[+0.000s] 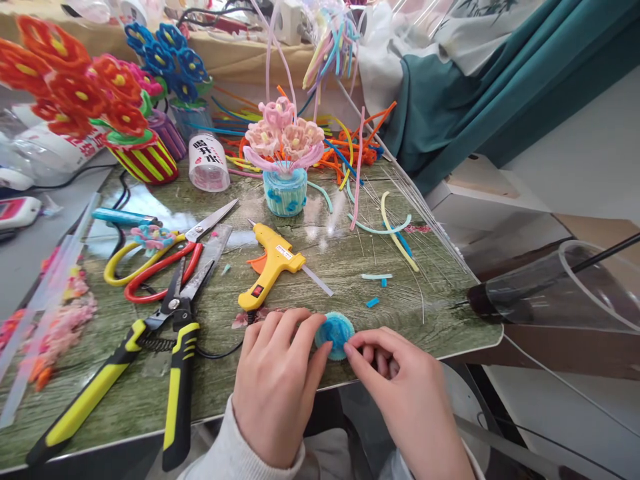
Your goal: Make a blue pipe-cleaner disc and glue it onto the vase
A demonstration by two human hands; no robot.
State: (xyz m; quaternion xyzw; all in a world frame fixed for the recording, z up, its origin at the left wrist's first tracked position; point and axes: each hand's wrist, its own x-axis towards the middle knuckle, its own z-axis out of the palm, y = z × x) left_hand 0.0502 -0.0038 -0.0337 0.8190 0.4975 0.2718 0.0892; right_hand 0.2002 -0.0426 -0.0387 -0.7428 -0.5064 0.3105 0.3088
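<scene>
Near the table's front edge is a small round piece (334, 335), light blue at its fuzzy rim and darker blue inside; it looks made of pipe cleaner. My left hand (277, 380) pinches its left side between thumb and fingers. On its right side, the thumb and forefinger of my right hand (395, 380) close on the rim, the other fingers curled in. A yellow glue gun (274, 263) lies just beyond my left hand with a glue stick out of its back. Short blue pipe cleaner offcuts (373, 302) lie beyond my right hand.
Yellow-and-black pliers (175, 347) and red-and-yellow scissors (193, 235) lie at left. A pink flower pot (285, 190), a plastic cup (207, 162) and a striped pot (145, 157) of orange flowers stand behind. Loose pipe cleaners and wires (395, 230) spread at right, beside a clear cup (530, 293).
</scene>
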